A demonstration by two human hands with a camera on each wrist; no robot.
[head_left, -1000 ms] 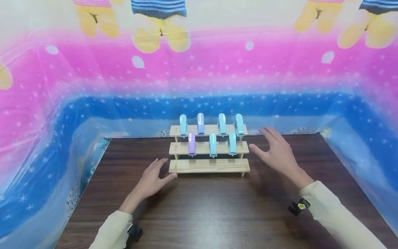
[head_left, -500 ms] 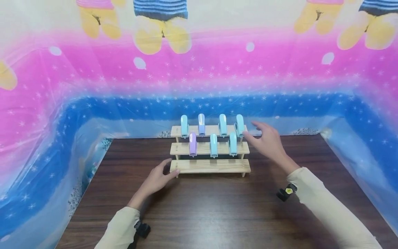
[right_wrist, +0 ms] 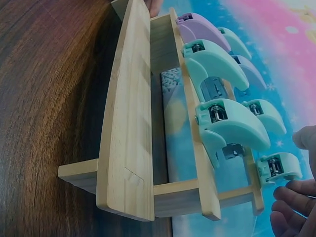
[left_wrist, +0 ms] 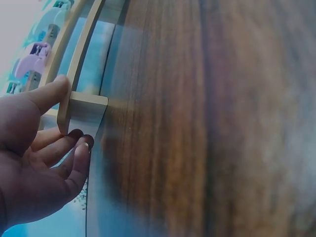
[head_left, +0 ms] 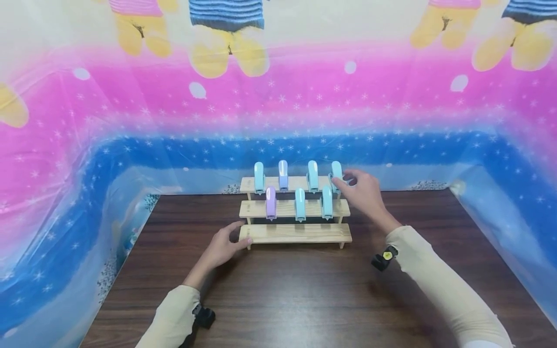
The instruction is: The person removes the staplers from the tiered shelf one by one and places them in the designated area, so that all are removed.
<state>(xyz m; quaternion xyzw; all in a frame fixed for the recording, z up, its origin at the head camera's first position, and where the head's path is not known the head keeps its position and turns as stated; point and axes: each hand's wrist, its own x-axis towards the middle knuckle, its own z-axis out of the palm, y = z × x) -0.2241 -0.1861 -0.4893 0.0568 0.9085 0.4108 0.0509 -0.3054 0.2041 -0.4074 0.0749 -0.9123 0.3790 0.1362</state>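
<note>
A three-step wooden display rack (head_left: pixel 300 234) stands on the table, carrying several mini staplers on its two upper steps. My left hand (head_left: pixel 219 249) grips the left end of the lowest step, thumb (left_wrist: pixel 54 93) on its front edge and fingers curled behind. At the top step's right end, my right hand (head_left: pixel 364 192) straddles a mint-green stapler (head_left: pixel 336 169). In the right wrist view, a small gap shows between the thumb (right_wrist: pixel 307 138) and that stapler, while fingertips lie right at its other side. A purple stapler (head_left: pixel 271 203) and two mint ones occupy the middle step.
Along the top step are another mint stapler (head_left: pixel 312 175), a lavender one (head_left: pixel 283 175) and a further mint one (head_left: pixel 259 177). The dark wood-grain table (head_left: pixel 296 295) meets a patterned cloth (head_left: pixel 209 150) close behind the rack.
My right hand has moved left and in to the top-right stapler, its thumb now overlapping it. My left hand has come from beside the rack to grip the lowest step's end.
</note>
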